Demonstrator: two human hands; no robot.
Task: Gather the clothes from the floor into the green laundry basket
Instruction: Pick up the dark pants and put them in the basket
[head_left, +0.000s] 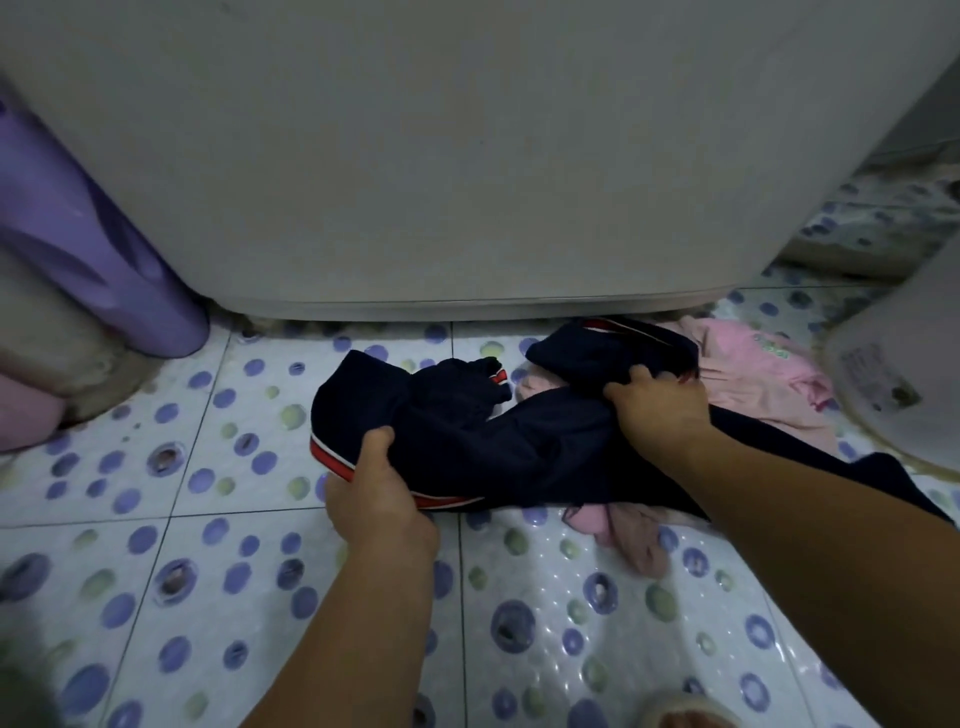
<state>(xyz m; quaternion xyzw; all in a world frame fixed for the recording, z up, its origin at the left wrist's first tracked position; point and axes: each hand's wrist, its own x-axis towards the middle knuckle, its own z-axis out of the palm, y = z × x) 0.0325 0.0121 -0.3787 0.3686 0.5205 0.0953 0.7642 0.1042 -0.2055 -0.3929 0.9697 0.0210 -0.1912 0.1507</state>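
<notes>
Head view shows the left hand (376, 486) pinching the navy top (467, 441) at its striped hem, the right hand (657, 410) clutching its middle; lifting together should clear the pink clothes (753, 374) apparently beneath the fingers; no basket visible.

Navy garment (519, 441), dark blue all over, with a red-and-white striped band along its hem and the same red-white trim at a cuff and the collar edge. Pale pink clothes (753, 374) under and beside it, one with a small green print; floor (156, 545) is white tile dotted with purple-blue and pale green spots. Big appliance (441, 156) behind is plain off-white, and a lilac purple container (104, 249) with darker purple swirls stands at left.
</notes>
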